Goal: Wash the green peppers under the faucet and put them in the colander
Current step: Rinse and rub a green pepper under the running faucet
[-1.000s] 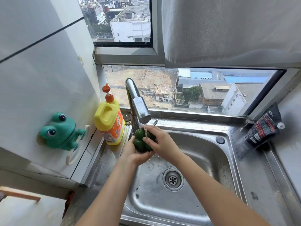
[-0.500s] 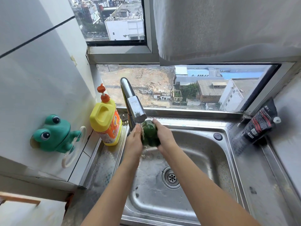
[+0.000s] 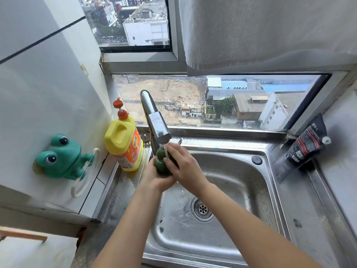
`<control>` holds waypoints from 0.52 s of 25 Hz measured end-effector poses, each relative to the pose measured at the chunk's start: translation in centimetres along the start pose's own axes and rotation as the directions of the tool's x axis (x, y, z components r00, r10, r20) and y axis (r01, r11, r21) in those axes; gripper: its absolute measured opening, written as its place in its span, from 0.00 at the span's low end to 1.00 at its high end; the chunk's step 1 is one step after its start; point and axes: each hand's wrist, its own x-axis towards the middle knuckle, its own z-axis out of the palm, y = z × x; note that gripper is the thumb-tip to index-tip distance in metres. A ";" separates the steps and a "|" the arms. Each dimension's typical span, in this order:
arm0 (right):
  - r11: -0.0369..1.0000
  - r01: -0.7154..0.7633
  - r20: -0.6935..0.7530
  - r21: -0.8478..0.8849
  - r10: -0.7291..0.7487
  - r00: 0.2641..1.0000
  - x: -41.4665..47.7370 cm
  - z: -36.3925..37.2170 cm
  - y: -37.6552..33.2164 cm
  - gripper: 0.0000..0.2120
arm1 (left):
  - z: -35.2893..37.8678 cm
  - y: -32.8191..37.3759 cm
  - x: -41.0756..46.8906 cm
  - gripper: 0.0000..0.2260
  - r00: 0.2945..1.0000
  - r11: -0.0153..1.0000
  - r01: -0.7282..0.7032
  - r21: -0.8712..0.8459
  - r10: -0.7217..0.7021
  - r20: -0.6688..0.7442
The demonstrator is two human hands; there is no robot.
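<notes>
A dark green pepper [image 3: 161, 165] is held under the chrome faucet [image 3: 155, 120], whose thin stream of water falls onto it. My left hand [image 3: 156, 178] cups the pepper from below. My right hand [image 3: 185, 165] wraps over its right side and top, hiding much of it. Both hands are over the back left of the steel sink [image 3: 239, 186]. No colander is in view.
A yellow detergent bottle [image 3: 124, 141] with an orange pump stands left of the faucet. A green frog holder [image 3: 61, 158] sticks to the left wall. A black pouch [image 3: 306, 143] leans at the sink's back right corner. The drain [image 3: 202, 208] lies below the hands.
The pepper has been turned between my hands under the stream. My left hand has gone from its side to underneath it, and my right hand has come over its top.
</notes>
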 end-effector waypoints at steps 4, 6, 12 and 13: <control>0.994 -0.110 -0.121 0.025 0.112 0.986 -1.1 -0.3 0.5 0.14 | -0.1 -1.3 -0.2 0.14 1.000 0.999 -0.002 0.035 0.001 0.006; 0.940 -0.334 -0.189 0.063 0.340 0.921 -0.7 0.2 -0.4 0.15 | -0.3 -2.7 0.2 0.16 0.994 0.987 -0.105 0.126 0.107 -0.009; -0.246 -0.710 0.586 0.660 0.759 0.282 2.9 -2.9 -2.4 0.14 | -2.4 -2.1 1.4 0.27 0.815 0.532 -0.529 0.661 0.537 0.220; -0.261 -0.707 0.606 0.658 0.740 0.291 2.7 -3.0 -2.5 0.15 | -2.9 -1.6 1.6 0.29 0.780 0.432 -0.561 0.706 0.562 0.275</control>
